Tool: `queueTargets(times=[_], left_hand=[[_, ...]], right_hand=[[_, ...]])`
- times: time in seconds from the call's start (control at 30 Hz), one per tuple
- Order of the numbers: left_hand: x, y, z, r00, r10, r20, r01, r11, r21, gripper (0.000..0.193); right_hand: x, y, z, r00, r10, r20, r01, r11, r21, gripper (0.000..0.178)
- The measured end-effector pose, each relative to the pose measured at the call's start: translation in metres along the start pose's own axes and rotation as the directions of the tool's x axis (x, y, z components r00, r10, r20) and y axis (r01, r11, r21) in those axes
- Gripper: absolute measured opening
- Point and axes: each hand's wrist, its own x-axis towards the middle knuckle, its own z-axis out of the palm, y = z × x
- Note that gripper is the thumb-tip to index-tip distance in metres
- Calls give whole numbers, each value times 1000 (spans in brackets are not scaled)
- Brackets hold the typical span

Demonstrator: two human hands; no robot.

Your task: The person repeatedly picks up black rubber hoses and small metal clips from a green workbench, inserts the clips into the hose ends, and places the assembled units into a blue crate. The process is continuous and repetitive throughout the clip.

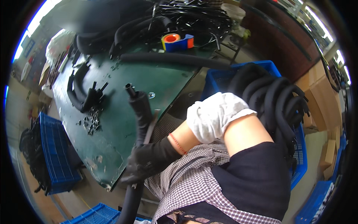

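Head view: black foam-covered tube (143, 115) slants beside the edge of the green bench (108, 138) (contact cannot be told), its open end (129, 86) uppermost. Right hand (147, 160), gloved, has its fingers clamped round the tube; left hand out of view, fingers cannot be told. Judged light, soft-skinned, grippy, hardly fragile. Best hold: mid-length, 1 full wrap.
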Motion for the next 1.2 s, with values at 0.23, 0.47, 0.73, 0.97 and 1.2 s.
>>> queueTargets(times=[0.23, 0.47, 0.73, 0.97, 1.2], left_hand=[[34, -17, 16, 978, -202, 52, 208, 958, -199, 58], [5, -56, 26, 781, -405, 476, 544, 816, -198, 49], [3, -75, 30, 703, -556, 443, 655, 750, -97, 36], [20, -70, 21, 688, -622, 373, 657, 752, 42, 34], [93, -150, 33, 749, -485, 451, 171, 799, 576, 44]], right_hand=[[-75, -28, -144, 743, 662, 96, -624, 738, -259, 36], [-134, -68, -272, -183, 850, -495, -943, -294, -157, 48], [-510, -65, -314, -103, 976, -193, -247, -213, -945, 22], [-523, -48, -295, -600, 744, -294, -505, -637, -582, 47], [-425, -23, -343, -571, 588, -573, -290, -797, -530, 63]])
